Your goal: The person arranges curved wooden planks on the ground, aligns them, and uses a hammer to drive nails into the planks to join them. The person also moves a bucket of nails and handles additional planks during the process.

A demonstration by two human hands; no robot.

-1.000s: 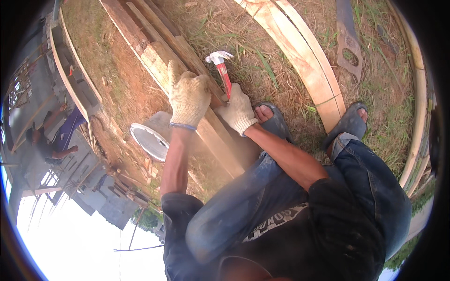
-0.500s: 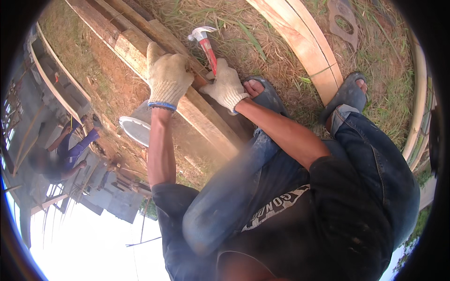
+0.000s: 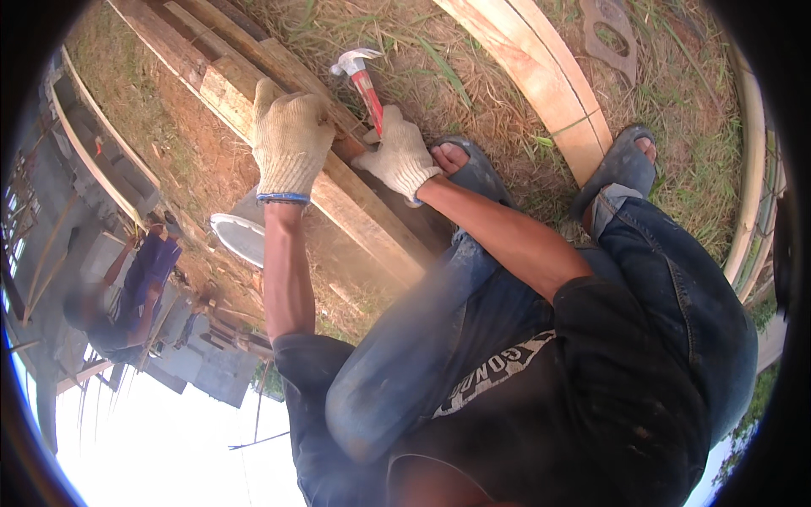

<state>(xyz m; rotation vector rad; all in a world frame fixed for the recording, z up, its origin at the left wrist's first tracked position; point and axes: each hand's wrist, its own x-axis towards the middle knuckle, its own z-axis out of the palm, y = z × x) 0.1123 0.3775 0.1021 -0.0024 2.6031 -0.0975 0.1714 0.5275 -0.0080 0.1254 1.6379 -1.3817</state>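
My left hand [image 3: 293, 144], in a cream knitted glove with a blue cuff, lies over a long wooden beam [image 3: 363, 211]. Its fingers are curled round the timber, and their tips are out of sight. Close to its right, my right hand [image 3: 400, 156], gloved alike, is closed on the handle of a claw hammer [image 3: 369, 95]. The hammer has a red handle and a pale metal head, which points away from me above the grass. More planks [image 3: 279, 63] lie alongside the beam.
A curved pale board [image 3: 541, 72] lies on the grass beside my sandalled foot [image 3: 623, 169]. Near its far end is a flat piece with an oval hole [image 3: 610, 40]. A round whitish object [image 3: 241, 237] sits left of the beam. Another person [image 3: 139, 291] bends among timber at far left.
Both gloved hands and the hammer keep nearly the same pose, with a slight shift of the whole view. The person at far left has changed posture.
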